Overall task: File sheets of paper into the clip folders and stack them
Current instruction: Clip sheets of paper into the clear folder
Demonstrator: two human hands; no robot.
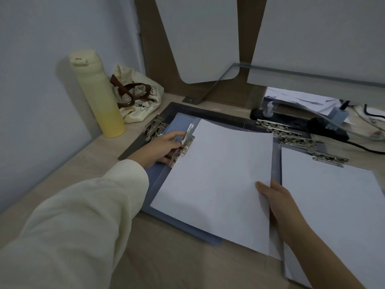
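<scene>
Paper sheet (216, 180) on blue clip folder (187, 226); left grip (164, 147) pinches the metal clip (185, 142), right grip (277, 197) pinches the sheet.

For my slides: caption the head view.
Left hand grips the clip of a blue folder; right hand holds a paper sheet.

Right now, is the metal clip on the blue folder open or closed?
Open. The left hand holds the clip lever lifted, and the sheet lies loose against it.

No readable text anywhere, small dark print on the cloth bag (145, 105) too blurred to make out
</scene>
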